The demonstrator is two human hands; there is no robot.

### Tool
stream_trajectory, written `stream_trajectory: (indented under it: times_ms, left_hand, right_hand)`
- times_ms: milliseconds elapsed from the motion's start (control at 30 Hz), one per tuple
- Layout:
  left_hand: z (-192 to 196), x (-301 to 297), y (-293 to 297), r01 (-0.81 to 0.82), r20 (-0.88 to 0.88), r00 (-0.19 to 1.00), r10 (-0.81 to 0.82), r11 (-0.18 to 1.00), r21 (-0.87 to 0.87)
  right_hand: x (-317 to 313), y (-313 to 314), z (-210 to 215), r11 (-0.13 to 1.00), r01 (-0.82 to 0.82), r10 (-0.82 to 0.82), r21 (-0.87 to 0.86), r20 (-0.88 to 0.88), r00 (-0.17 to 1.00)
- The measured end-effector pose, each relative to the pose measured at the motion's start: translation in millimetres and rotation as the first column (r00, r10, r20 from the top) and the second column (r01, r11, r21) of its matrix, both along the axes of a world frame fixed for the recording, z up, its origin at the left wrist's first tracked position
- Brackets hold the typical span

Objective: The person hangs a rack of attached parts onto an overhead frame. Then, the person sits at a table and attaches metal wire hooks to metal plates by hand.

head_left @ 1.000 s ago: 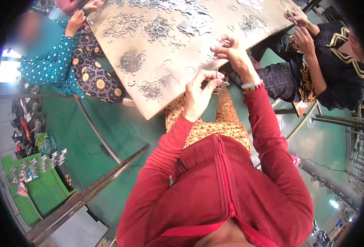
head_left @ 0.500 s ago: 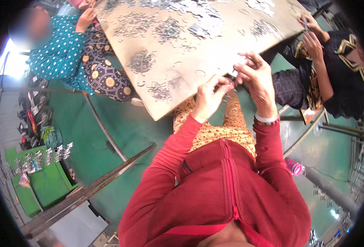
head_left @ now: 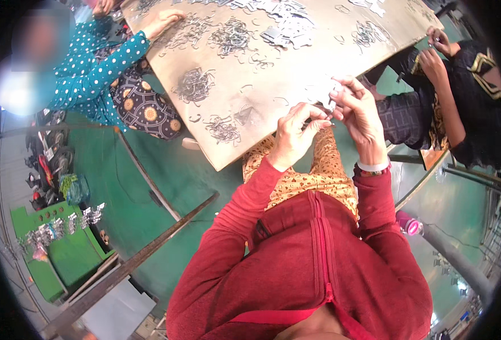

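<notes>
My left hand [head_left: 294,135] and my right hand [head_left: 361,120] meet just off the near edge of the table. Between the right thumb and fingers is a small shiny metal piece [head_left: 332,103], partly hidden and washed out by glare. The left fingertips pinch together against its lower end; whatever small part they grip is too hidden to name. Closest to my hands on the tabletop [head_left: 256,113] lie loose bent wire pieces. A small heap of bent wire pieces [head_left: 222,130] sits by the near left corner, with a denser heap [head_left: 195,86] behind it.
Farther back are more heaps of wire pieces [head_left: 230,35] and a spread of flat metal plates [head_left: 287,31]. A person in a dotted teal top [head_left: 94,85] sits at the left; another in black [head_left: 466,102] works at the right. A metal bar [head_left: 142,258] crosses the lower left.
My right fingers have drawn in around the metal piece, and both hands shifted slightly. The person on the left has reached a hand onto the table's wire pieces.
</notes>
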State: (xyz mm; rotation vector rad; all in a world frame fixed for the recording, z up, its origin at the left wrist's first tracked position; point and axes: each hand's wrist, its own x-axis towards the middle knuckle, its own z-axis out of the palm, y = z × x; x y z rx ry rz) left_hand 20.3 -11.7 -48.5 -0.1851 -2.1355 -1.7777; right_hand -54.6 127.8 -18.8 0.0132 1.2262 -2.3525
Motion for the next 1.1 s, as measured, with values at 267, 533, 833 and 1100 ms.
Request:
stream_trajectory:
  times_ms: [267,533,833,1100]
  left_hand:
    - [-10.3,-2.4,-1.5,0.004,0.024,1.0,-0.007,0.994,0.106]
    - [-4.2,11.9,3.0,-0.032,0.023,0.999,0.031,0.998,0.046]
    - [-13.9,-70.0,-109.7,-0.44,0.103,0.869,0.484,0.852,-0.285]
    - [-57.9,-150.8,-144.8,-0.23,0.027,0.895,0.445,0.514,-0.827]
  right_hand:
    - [3.1,0.9,13.0,0.984,0.038,-0.005,0.175,-0.186,0.983]
    - [40.6,-5.7,34.2,0.824,0.399,-0.076,0.402,-0.62,0.781]
    - [54.2,1.4,23.8,0.883,0.349,-0.136,0.314,-0.541,0.83]
    - [42.7,10.2,17.1,0.913,0.304,-0.171,0.271,-0.424,0.889]
